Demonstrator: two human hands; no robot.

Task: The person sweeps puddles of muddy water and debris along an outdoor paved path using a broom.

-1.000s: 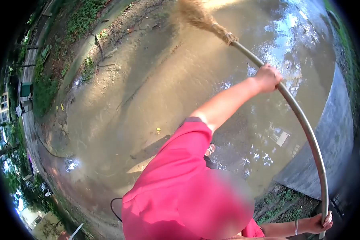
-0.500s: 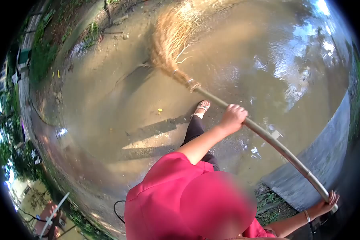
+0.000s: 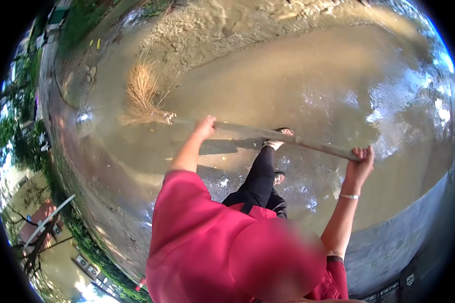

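A long-handled twig broom lies across the head view, held by both hands. Its tan bristles fan out at the left over muddy, wet ground. My left hand is closed around the pole, close to where the twigs are bound. Further along, my right hand grips the pole near its other end. Below the pole are my dark-trousered legs and sandalled feet.
Shallow brown water covers much of the ground, with rippling muddy flow at the top. A grey paved slab lies at the lower right. Greenery and buildings line the left edge. A pale pole shows at the lower left.
The broom's bristles have swept from the upper middle to the left. Both hands have moved with the pole, the left one leftward and the right one up and leftward.
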